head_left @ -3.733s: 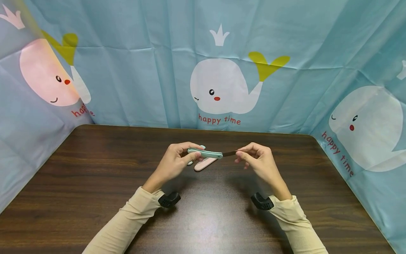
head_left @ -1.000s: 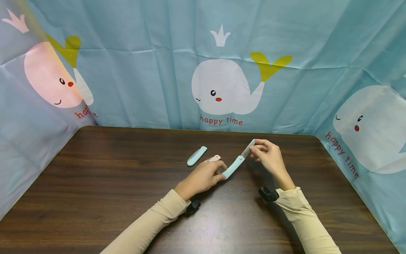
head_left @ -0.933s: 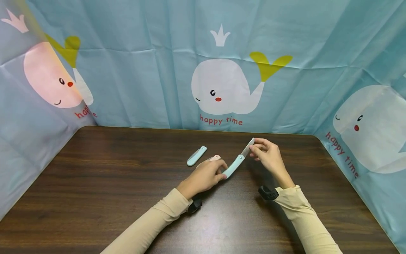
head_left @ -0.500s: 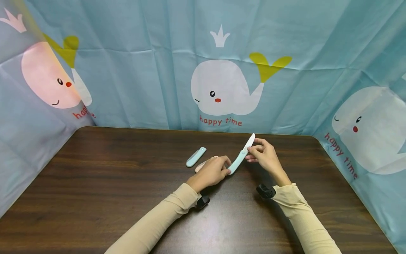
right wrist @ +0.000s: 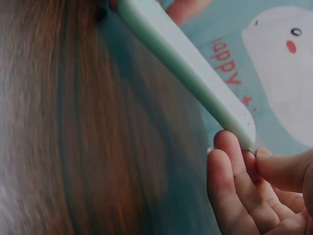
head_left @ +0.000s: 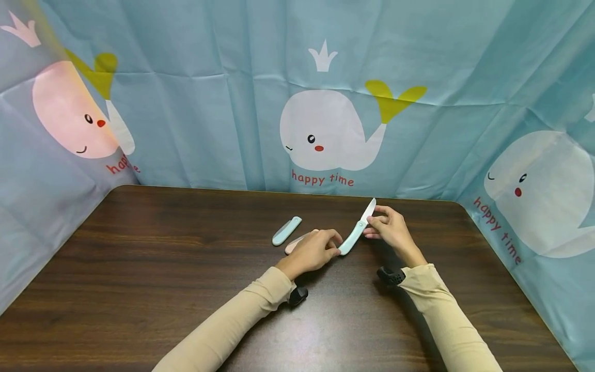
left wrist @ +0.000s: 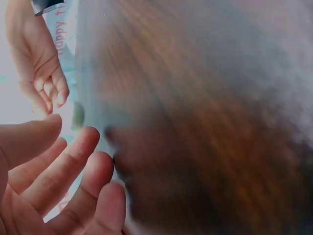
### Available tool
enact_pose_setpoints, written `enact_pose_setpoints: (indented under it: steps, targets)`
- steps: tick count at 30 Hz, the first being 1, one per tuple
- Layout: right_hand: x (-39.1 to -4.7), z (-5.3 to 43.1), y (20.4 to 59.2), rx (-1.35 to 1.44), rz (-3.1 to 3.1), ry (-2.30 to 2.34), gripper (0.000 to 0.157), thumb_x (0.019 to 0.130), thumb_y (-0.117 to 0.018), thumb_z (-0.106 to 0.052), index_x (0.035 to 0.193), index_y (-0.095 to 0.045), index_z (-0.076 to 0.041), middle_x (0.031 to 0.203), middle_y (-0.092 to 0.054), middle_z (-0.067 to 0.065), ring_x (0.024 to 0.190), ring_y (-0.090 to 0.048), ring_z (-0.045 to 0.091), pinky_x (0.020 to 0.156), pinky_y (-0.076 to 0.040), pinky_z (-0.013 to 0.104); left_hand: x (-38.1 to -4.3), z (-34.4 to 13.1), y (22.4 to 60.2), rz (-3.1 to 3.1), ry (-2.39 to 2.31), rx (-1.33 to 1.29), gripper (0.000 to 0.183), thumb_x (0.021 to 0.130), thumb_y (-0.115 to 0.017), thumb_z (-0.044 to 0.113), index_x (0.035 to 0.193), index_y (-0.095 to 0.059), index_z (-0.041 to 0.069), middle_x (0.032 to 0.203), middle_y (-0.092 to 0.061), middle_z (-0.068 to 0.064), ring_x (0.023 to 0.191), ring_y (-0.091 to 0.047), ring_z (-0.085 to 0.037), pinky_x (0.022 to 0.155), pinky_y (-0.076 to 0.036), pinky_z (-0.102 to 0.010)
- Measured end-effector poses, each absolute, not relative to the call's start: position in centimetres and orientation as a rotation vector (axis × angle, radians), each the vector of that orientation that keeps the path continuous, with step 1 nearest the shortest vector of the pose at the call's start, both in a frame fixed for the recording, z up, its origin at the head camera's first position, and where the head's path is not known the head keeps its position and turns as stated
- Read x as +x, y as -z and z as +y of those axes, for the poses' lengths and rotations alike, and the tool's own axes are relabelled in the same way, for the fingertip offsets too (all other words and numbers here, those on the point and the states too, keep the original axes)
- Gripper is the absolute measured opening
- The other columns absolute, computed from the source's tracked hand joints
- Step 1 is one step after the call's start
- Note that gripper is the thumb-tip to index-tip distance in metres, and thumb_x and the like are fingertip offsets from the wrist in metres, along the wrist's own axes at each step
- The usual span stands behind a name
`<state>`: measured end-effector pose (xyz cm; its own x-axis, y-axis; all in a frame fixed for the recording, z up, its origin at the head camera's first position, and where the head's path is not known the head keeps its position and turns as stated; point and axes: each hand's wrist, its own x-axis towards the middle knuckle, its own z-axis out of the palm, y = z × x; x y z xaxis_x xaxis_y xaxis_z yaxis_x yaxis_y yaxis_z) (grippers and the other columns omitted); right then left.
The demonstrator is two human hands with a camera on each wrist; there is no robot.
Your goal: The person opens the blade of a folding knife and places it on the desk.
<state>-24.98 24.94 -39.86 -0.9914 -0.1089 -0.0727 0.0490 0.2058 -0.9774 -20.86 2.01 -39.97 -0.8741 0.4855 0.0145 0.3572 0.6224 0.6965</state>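
A light blue folding knife (head_left: 351, 238) is unfolded and slants up and away in the head view, blade (head_left: 368, 211) at the far end. My left hand (head_left: 316, 249) pinches the near end of its handle between thumb and fingers. The thumb and fingers of my right hand (head_left: 392, 230) pinch the blade close to the pivot. In the right wrist view the pale green-blue handle (right wrist: 190, 73) runs diagonally up from the right fingertips (right wrist: 227, 139). The left wrist view shows only a blurred bit of the handle (left wrist: 77, 115) beyond my left thumb.
A second light blue folding knife (head_left: 287, 231), folded, lies on the dark wooden table (head_left: 186, 258). Just nearer is a pink folding knife (head_left: 294, 245), partly hidden by my left hand. A blue curtain (head_left: 209, 129) with printed whales hangs behind the table.
The knife has turned from level to slanting away, since the oldest frame. Over the last second my right hand slid from the blade tip toward the pivot; my left hand shifted slightly right.
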Motion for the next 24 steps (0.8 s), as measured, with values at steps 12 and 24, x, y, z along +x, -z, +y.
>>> enact_pose_setpoints:
  steps: [12,24]
  targets:
    - [-25.6,25.9,40.3,0.007,2.389,1.803,0.055,0.101,-0.05,-0.001,0.147,-0.025,0.016,0.101,-0.069,0.012,0.066,-0.07,0.004,0.067,-0.059,0.025,-20.6,0.4,39.7,2.572,-1.226,0.803,0.025,0.092,-0.071,0.016,0.117,-0.068,0.011,0.094,-0.075,0.0,0.086,-0.068,-0.012,0.075,-0.05,-0.025]
    - [-26.0,26.0,41.0,0.058,2.555,1.596,0.05,0.1,-0.056,-0.008,0.142,-0.039,0.014,0.094,-0.071,0.007,0.063,-0.065,0.001,0.06,-0.056,0.02,-19.9,-2.3,39.0,2.683,-1.173,0.766,0.025,0.091,-0.072,0.014,0.115,-0.069,0.008,0.092,-0.073,-0.003,0.081,-0.065,-0.014,0.071,-0.049,-0.026]
